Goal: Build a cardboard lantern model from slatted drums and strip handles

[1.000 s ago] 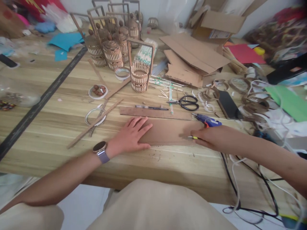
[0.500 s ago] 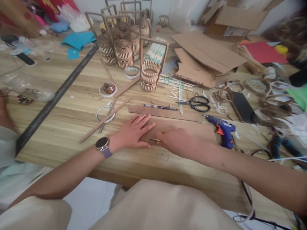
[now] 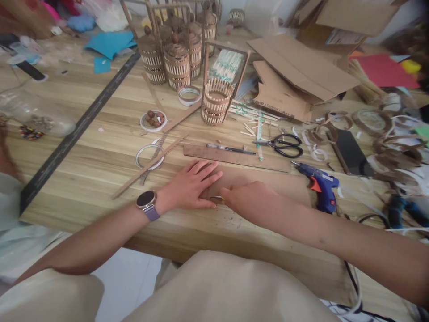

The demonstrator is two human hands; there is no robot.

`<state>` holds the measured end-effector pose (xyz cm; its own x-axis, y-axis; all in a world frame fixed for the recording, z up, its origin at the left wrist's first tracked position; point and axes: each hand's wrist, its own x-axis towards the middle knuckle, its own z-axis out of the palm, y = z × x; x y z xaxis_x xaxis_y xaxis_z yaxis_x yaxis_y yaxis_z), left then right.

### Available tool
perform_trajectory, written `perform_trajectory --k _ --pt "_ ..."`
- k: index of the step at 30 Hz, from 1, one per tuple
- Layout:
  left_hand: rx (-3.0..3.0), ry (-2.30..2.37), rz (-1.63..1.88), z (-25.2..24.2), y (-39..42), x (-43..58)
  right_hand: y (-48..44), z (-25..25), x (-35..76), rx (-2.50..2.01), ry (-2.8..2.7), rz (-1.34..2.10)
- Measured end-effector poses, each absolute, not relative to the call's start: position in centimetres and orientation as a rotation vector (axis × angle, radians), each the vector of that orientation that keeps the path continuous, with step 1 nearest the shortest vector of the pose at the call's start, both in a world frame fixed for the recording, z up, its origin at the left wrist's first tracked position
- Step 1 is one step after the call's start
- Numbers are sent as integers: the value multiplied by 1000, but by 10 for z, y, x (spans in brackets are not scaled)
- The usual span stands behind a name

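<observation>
My left hand [image 3: 191, 183] lies flat with fingers spread on the left end of a brown cardboard sheet [image 3: 288, 185], near the table's front edge. My right hand [image 3: 250, 199] is closed around a small craft knife [image 3: 217, 197], whose tip points left at the cardboard near my left thumb. Most of the knife is hidden in the fist. Just beyond the sheet lies a narrow cardboard strip [image 3: 231, 157] with a pen [image 3: 231, 149] on it. To its right are black-handled scissors [image 3: 284, 145] and a blue glue gun [image 3: 320, 183].
An open stick basket with a tall handle [image 3: 217, 100] stands behind the strip, with several lidded ones [image 3: 177, 62] further back. Tape rings [image 3: 149, 156], a long black ruler [image 3: 80, 120] and cardboard pieces [image 3: 301, 62] lie around. At the left edge, part of another person [image 3: 8, 152] shows.
The camera view has shifted slightly, so the table's things appear further right. My left hand stays flat on the cardboard, and the knife in my right hand remains close to my left thumb.
</observation>
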<state>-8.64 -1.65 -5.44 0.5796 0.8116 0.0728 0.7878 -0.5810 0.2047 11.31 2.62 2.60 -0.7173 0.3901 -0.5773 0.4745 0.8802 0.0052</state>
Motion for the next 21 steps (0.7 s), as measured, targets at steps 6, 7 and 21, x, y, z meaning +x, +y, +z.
perform_trajectory --k 6,7,21 --pt "2654 1355 238 -55 -16 -87 26 30 108 566 2455 -156" --pt "2655 1355 238 -55 -16 -87 25 29 108 574 2450 -160" --pt "2668 1321 287 -56 -16 -87 26 29 106 634 2418 -211"
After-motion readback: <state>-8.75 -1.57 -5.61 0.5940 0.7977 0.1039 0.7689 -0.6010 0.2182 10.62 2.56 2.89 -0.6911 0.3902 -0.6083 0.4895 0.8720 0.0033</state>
